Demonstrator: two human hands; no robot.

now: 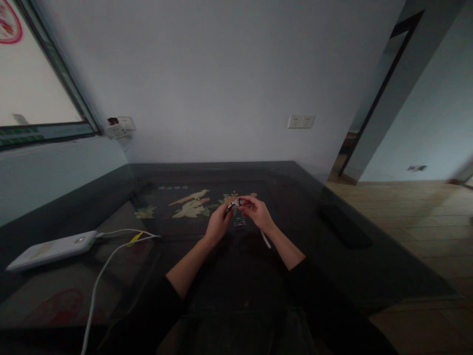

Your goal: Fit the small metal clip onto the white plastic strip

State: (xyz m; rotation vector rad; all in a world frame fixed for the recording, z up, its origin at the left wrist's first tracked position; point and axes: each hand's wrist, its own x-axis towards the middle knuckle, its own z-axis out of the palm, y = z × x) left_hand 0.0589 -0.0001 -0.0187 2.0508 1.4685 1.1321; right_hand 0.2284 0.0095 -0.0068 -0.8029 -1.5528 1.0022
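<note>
My left hand (219, 220) is closed, its fingers and thumb pinching a small black-and-silver object (232, 205) above the tabletop. Facing it, my right hand (255, 211) is also closed, with thumb and fingertips on a small dark piece (240, 201) at the object's right end. Whether the two pieces are joined I cannot tell; the fingers cover much of them. Just below the hands lies a small, dark rectangular item with a shiny edge (240, 224). A thin white strip (265, 239) shows beside my right wrist.
The dark glossy table (229, 276) bears a bird-and-flower picture (192, 204). At left lies a white power bank (53, 250) with a white cable (96, 286) and yellow tag (135, 238). A black flat object (343, 227) rests at right. Behind stands a wall with sockets (301, 122).
</note>
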